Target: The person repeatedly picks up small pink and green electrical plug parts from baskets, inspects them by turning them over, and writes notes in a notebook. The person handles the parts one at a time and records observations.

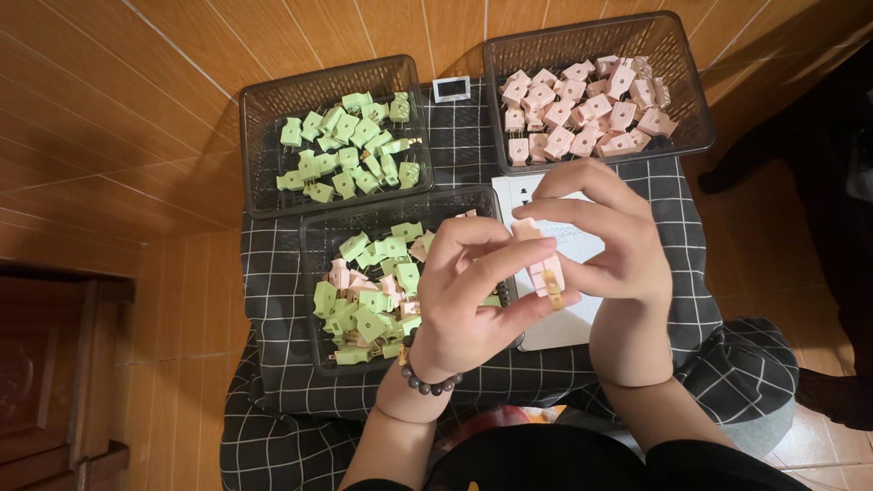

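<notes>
Both hands meet just in front of the mixed basket [314, 273]: left hand [464, 300] and right hand [605, 241] pinch one pink plug [543, 264] between fingertips, brass prong down. Keep grip on the plug body, clear of the prong. Pink-plug basket [691, 100] lies beyond it.

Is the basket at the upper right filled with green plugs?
No, the upper-right basket holds only pink plugs; the green plugs fill the upper-left basket.

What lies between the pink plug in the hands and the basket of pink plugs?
Nothing visible does. Both hands, left and right, hold the pink plug just below the pink-plug basket, with only open space between.
</notes>
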